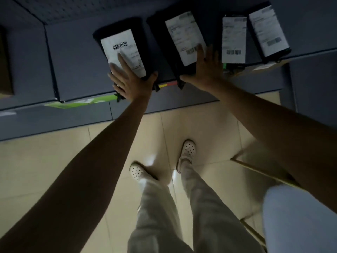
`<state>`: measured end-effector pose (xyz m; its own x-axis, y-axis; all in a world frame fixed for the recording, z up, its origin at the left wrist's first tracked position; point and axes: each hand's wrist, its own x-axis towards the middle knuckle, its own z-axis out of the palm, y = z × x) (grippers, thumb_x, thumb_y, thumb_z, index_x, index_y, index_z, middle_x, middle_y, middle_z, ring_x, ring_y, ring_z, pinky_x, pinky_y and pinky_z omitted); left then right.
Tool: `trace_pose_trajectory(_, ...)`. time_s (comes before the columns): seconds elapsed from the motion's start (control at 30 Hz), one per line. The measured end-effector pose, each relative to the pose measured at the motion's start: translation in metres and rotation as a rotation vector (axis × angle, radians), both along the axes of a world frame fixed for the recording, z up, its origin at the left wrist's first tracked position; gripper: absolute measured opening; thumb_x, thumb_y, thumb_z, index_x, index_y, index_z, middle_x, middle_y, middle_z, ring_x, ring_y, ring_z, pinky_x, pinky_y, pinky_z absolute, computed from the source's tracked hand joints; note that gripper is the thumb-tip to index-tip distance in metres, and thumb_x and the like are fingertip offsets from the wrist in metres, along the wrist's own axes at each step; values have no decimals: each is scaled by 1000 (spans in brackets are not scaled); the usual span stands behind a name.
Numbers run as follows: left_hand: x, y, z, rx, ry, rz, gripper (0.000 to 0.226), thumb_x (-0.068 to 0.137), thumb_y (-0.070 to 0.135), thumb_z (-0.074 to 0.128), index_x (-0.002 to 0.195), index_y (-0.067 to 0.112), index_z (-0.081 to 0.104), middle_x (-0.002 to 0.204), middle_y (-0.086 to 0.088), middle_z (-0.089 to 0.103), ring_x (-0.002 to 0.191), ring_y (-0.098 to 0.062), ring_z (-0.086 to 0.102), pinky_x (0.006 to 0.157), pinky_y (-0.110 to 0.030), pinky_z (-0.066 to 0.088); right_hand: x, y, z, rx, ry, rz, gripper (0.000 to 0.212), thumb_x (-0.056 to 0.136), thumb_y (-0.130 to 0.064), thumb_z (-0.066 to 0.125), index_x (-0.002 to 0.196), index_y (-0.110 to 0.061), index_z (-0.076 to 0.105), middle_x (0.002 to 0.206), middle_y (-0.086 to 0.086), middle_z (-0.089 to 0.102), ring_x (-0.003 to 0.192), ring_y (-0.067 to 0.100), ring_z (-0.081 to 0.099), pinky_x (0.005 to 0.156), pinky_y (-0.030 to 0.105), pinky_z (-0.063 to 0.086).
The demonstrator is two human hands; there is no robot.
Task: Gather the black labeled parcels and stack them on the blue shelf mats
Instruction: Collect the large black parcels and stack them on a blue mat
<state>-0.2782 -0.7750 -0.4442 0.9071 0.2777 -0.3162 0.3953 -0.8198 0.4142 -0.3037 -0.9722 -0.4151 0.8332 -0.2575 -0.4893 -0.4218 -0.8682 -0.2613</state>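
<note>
Several black parcels with white labels lie in a row on the blue shelf mat point(76, 57). My left hand point(127, 79) lies flat with straight fingers on the near end of the leftmost parcel point(124, 33), its thumb at the parcel's edge. My right hand point(204, 70) presses flat on the near end of the second parcel point(180, 37), fingers straight. Two more labelled parcels sit to the right, one point(233, 39) beside my right hand and another point(268, 31) at the far right, tilted.
The shelf's front edge point(91, 105) carries green, yellow and red tags. A seam divides the mat at the left point(52, 70). A brown box point(264, 70) sits below the right parcels. My feet stand on beige floor tiles point(200, 128); a cardboard edge point(264, 170) lies at right.
</note>
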Motion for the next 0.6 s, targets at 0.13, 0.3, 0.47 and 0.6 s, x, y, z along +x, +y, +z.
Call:
trace_pose_trajectory(0.13, 14, -10, -10, 20, 10, 199, 133, 64, 68, 76, 158, 23, -6, 164, -17, -4, 151, -40, -5, 121, -56, 3, 24, 7, -15, 52, -19, -99, 132, 66, -71, 72, 156, -21, -12, 162, 21, -9, 149, 43, -1, 117, 57, 9)
trace_pose_trajectory(0.3, 3, -8, -11, 56, 69, 206, 130, 64, 59, 77, 157, 32, -9, 150, -15, 25, 136, -36, 30, 111, -55, 24, 28, 19, -24, 24, -83, -176, 134, 64, -60, 80, 157, -23, -9, 161, 21, 5, 146, 45, 12, 115, 60, 16)
trace_pose_trajectory(0.47, -9, -3, 1, 41, 80, 162, 129, 63, 64, 78, 156, 39, -7, 146, -17, 28, 127, -39, 36, 100, -61, 33, 11, 34, -18, 19, -51, -93, 137, 59, -60, 82, 157, -25, -8, 157, 21, 12, 138, 45, 24, 109, 59, 26)
trace_pose_trajectory(0.6, -40, 20, 15, 46, 67, 154, 124, 65, 69, 71, 157, 38, -5, 140, -18, 34, 118, -39, 42, 95, -59, 39, -17, 45, 0, 48, -11, -62, 132, 63, -58, 79, 157, -25, -8, 155, 20, 16, 137, 44, 25, 109, 59, 24)
